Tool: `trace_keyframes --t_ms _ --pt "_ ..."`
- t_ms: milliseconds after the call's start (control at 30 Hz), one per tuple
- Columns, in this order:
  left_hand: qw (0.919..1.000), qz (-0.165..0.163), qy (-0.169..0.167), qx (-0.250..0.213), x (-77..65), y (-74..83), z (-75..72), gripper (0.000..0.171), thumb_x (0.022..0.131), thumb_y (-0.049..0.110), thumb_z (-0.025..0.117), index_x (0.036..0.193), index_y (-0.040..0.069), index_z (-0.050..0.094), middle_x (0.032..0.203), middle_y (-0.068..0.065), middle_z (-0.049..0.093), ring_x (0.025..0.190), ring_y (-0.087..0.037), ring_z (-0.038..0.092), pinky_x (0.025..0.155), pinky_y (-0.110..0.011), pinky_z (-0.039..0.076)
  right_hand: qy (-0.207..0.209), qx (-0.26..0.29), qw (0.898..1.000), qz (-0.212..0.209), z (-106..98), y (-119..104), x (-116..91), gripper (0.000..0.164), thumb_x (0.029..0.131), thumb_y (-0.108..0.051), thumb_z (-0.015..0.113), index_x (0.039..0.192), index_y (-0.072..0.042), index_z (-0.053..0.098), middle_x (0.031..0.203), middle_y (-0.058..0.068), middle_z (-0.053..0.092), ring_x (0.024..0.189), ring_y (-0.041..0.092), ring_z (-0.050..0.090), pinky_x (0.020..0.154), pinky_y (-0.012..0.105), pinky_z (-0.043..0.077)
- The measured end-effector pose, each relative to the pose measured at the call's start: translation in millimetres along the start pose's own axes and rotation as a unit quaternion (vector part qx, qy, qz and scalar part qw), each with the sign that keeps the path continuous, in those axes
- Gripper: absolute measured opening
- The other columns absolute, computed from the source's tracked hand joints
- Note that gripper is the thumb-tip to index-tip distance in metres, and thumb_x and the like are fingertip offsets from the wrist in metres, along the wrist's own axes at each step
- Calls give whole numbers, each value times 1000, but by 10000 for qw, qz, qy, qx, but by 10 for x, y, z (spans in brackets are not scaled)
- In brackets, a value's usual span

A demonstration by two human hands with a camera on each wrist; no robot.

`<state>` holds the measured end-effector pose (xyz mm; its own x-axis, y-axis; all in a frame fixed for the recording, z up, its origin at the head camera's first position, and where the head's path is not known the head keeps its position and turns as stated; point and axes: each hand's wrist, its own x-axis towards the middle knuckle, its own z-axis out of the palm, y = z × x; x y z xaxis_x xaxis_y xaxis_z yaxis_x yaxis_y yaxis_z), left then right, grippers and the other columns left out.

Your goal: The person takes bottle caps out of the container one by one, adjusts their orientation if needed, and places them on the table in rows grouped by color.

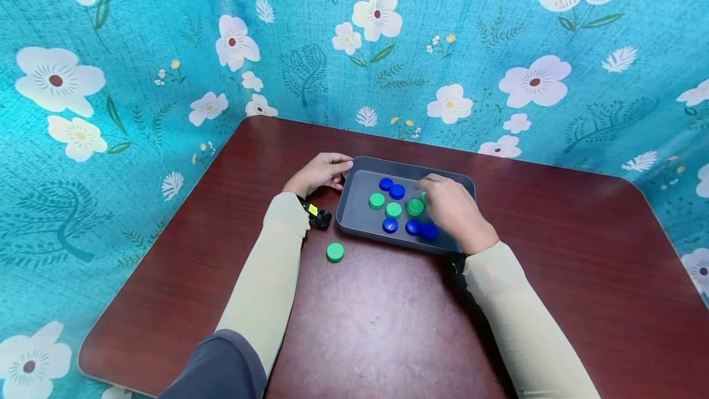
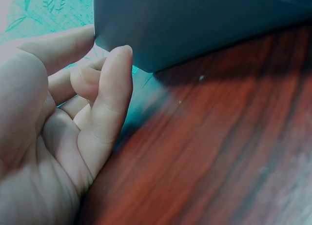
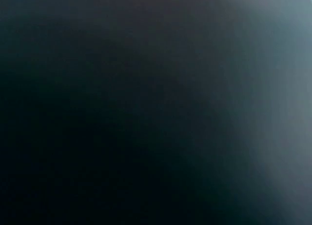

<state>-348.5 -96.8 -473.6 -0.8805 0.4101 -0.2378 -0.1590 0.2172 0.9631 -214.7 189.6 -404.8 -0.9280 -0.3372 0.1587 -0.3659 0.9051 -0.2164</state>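
A dark grey tray (image 1: pixel 359 234) lies on the table with several blue bottle caps (image 1: pixel 397 191) and green bottle caps (image 1: pixel 376 201) inside. My left hand (image 1: pixel 320 172) holds the tray's far left corner, thumb at the rim; in the left wrist view the left hand (image 2: pixel 63 103) has its other fingers bent beside the tray wall (image 2: pixel 195 25). Over the tray's right half, my right hand (image 1: pixel 451 208) pinches a green bottle cap (image 1: pixel 423 197), mostly hidden by the fingers. The right wrist view is dark and blurred, its contents unclear.
One green cap (image 1: pixel 335 252) sits on the brown wooden table (image 1: pixel 221 288), outside the tray's near left corner. A blue flowered curtain (image 1: pixel 310 29) hangs behind and to the left of the table. Black wrist cameras (image 1: pixel 318 214) are strapped at the sleeves.
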Motion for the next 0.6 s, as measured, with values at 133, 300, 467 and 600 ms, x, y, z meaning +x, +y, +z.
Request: trace_keyframes --t_ms 133,300,467,600 --pt "10000 -13 1 41 8 3 -8 36 98 28 61 130 12 62 93 -14 62 57 -14 50 66 -33 59 -11 -32 10000 54 17 21 15 33 87 0 66 120 -6 69 116 14 64 105 32 62 92 49 50" --pt "10000 42 -12 12 19 -7 -15 36 97 28 63 130 14 62 92 -14 62 57 -15 49 67 -35 59 -195 -82 9996 168 21 60 17 36 88 -1 66 124 -6 67 120 16 63 108 34 60 93 51 49" --pt "10000 46 -28 69 10 -17 -15 36 97 29 63 130 15 63 90 -13 61 57 -15 49 68 -36 59 -375 -14 9989 268 29 77 9 39 88 -1 66 127 -6 65 122 16 61 110 35 59 94 52 48" --pt "9999 70 -10 101 6 -16 -7 36 97 29 63 130 15 63 90 -13 60 57 -15 49 69 -36 59 -396 0 9989 246 40 86 6 39 88 -1 65 127 -6 65 122 17 61 110 35 59 94 52 48"
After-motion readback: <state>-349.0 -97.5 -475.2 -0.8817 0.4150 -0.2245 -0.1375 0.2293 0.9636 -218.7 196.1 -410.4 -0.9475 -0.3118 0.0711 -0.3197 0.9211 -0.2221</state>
